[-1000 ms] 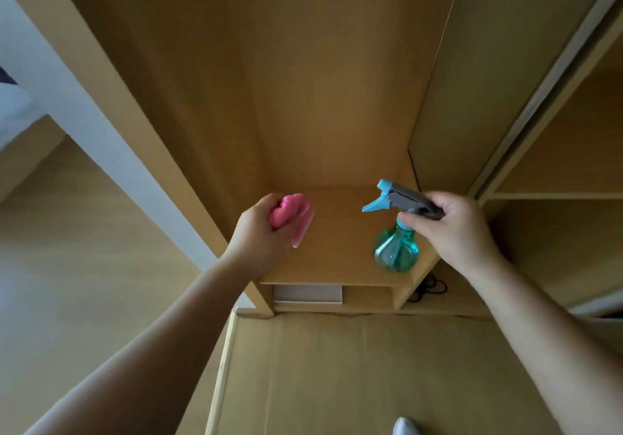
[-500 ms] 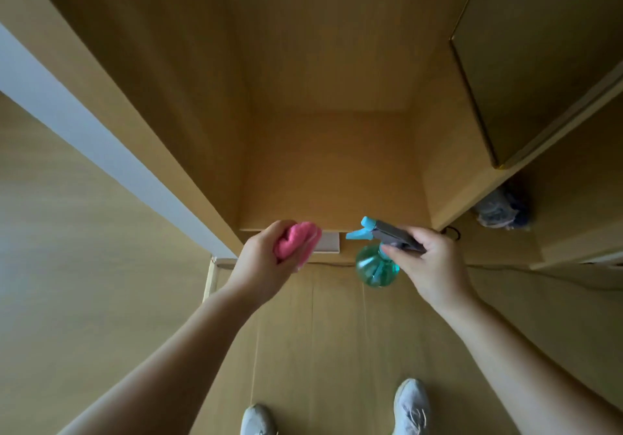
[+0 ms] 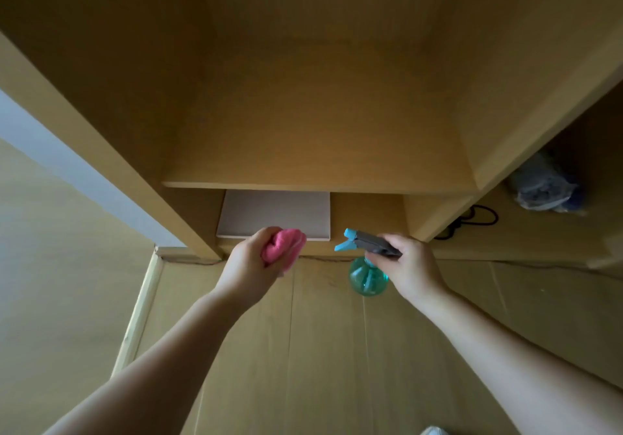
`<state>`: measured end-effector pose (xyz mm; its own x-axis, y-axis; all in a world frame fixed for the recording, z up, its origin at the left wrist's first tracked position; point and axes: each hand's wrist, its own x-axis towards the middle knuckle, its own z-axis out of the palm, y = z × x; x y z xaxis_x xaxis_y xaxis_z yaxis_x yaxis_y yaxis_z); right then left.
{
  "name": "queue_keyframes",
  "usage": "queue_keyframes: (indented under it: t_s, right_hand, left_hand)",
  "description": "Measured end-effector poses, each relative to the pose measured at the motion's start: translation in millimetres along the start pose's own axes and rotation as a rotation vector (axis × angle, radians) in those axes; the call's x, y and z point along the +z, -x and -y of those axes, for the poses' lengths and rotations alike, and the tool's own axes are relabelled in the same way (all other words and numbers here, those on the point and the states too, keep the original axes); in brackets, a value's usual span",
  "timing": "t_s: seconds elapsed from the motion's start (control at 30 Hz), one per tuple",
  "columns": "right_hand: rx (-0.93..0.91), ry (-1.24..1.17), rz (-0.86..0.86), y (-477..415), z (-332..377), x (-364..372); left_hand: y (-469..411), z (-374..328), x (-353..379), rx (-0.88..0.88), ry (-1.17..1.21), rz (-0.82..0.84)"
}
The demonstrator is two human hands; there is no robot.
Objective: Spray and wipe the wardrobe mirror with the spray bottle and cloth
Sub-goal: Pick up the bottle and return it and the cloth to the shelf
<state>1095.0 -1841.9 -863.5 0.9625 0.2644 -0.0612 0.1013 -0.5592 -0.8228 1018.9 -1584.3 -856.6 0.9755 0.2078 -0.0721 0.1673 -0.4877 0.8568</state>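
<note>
1. Bunched in the left hand [image 3: 251,266], the pink fabric cloth [image 3: 283,244] is gripped by curled fingers.
2. Clasped by the right hand [image 3: 409,266], the teal plastic spray bottle [image 3: 367,274] is held, nozzle leftward.
3. No mirror is visible; spraying and wiping are judged undone.

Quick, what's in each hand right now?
Left hand: closed around a bunched pink cloth.
Right hand: gripping the teal spray bottle by its grey head.

Left hand [image 3: 249,264] gripped bunched pink cloth [image 3: 283,245]; right hand [image 3: 409,267] held teal spray bottle [image 3: 367,274] by grey head. Both before wooden wardrobe shelf [image 3: 317,185], pale flat box [image 3: 274,213] beneath.
</note>
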Motion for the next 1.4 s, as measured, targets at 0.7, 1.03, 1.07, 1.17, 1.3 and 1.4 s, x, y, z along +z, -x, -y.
queue_keyframes:
  t_s: [0.7, 1.03, 1.07, 1.17, 1.3, 1.4]
  right_hand:
    - [0.046, 0.034, -0.221, -154, -146, 59]
    - [0.039, 0.083, -0.27, -175, -161, 68]
    - [0.044, 0.088, -0.267, -177, -161, 67]
    - [0.046, 0.109, -0.25, -181, -163, 66]
    - [0.067, 0.115, -0.24, -184, -165, 68]
    - [0.071, 0.155, -0.263, -187, -165, 66]
  left_hand:
    - [-101, 115, 80, 0.115, 0.022, -0.134]
    - [-99, 111, 77, 0.12, 0.019, -0.125]
    - [-98, 110, 77, 0.127, 0.022, -0.123]
    - [-94, 107, 77, 0.151, 0.025, -0.108]
    - [-89, 105, 72, 0.175, 0.01, -0.084]
    - [-88, 106, 67, 0.169, 0.014, -0.068]
